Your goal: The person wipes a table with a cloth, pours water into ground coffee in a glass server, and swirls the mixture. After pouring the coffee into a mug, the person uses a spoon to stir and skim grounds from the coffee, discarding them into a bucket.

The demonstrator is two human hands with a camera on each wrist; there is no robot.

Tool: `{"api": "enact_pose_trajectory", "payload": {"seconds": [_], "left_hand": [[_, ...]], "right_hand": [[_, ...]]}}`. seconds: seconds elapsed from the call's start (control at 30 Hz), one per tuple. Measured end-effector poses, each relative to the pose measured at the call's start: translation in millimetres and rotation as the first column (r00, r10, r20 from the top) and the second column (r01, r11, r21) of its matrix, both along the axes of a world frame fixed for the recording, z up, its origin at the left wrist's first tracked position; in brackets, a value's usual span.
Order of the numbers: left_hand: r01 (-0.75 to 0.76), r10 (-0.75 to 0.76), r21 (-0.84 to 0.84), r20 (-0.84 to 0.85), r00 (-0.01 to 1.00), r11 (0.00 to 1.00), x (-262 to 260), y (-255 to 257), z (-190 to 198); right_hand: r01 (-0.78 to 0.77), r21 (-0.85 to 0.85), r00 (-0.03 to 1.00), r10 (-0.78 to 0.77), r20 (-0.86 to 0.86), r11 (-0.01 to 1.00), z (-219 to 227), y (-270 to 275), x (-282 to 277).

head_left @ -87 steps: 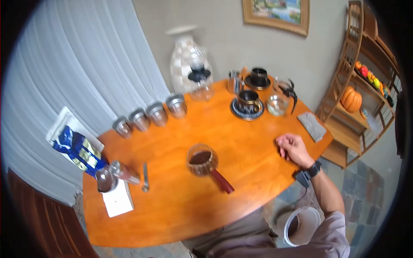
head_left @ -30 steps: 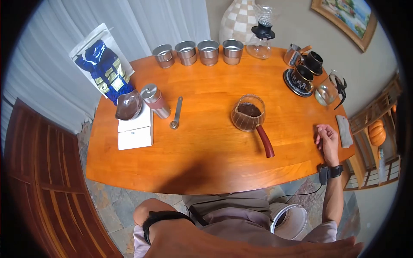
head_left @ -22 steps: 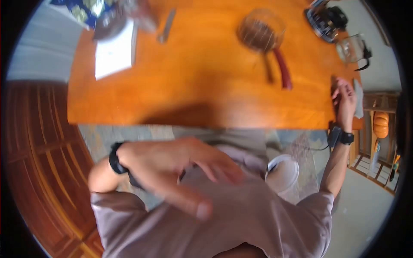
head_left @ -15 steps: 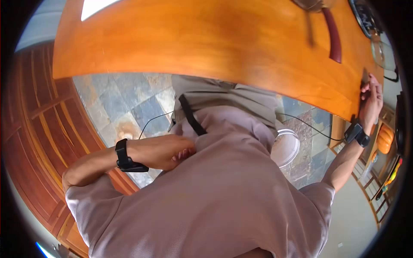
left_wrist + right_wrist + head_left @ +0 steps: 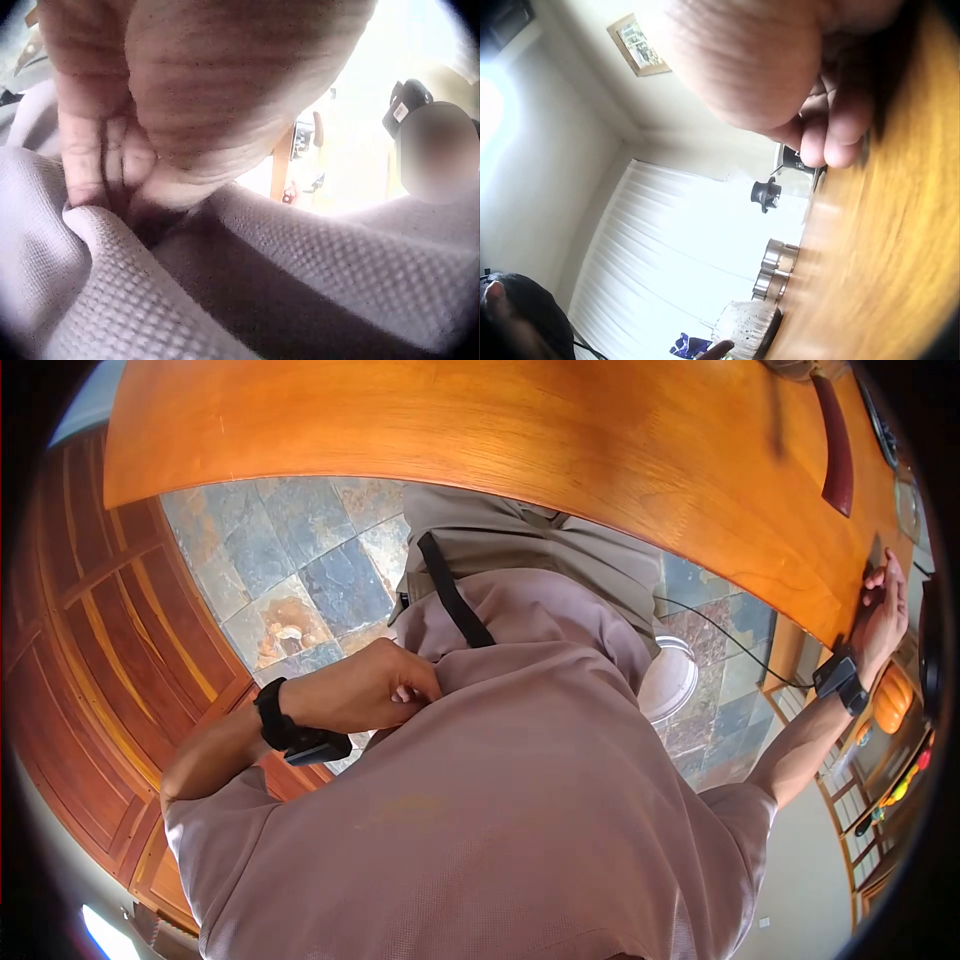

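In the head view the left hand is at the front of the mauve shirt, a fold of it pinched in curled fingers. The left wrist view shows that hand close up, fingertips tucked into the textured cloth, which is pulled into a ridge. My right hand rests on the right edge of the wooden table, fingers loosely bent and holding nothing; the right wrist view shows the same hand against the wood.
A glass pot's red handle lies toward the table's right side. A white bin stands on the slate floor below. Metal cups and a black dripper show in the right wrist view. A wooden cabinet is at left.
The head view has tipped down from the tabletop to the shirt. My left hand came into view, swept across in front with fingers spread, and took hold of the cloth. The right hand stayed at the table edge.
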State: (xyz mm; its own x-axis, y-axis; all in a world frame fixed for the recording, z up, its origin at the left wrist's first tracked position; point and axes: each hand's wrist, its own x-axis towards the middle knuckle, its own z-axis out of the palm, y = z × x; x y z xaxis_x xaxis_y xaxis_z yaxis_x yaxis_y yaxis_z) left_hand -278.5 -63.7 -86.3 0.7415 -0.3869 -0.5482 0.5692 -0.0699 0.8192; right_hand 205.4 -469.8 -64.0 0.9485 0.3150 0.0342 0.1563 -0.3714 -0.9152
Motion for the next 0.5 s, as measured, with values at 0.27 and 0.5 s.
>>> {"api": "enact_pose_trajectory", "payload": {"seconds": [0.27, 0.5], "left_hand": [[0.051, -0.070, -0.083, -0.252, 0.965, 0.995, 0.8, 7.2, -2.5], [0.624, -0.589, -0.035, -0.374, 0.716, 0.781, 47.8, 44.0, 23.1]], "right_hand": [[0.019, -0.038, 1.000, -0.019, 0.010, 0.999, 2.5, 6.2, -8.6], [0.037, -0.010, 0.999, -0.037, 0.010, 0.999, 6.1, 15.1, -16.3]]}}
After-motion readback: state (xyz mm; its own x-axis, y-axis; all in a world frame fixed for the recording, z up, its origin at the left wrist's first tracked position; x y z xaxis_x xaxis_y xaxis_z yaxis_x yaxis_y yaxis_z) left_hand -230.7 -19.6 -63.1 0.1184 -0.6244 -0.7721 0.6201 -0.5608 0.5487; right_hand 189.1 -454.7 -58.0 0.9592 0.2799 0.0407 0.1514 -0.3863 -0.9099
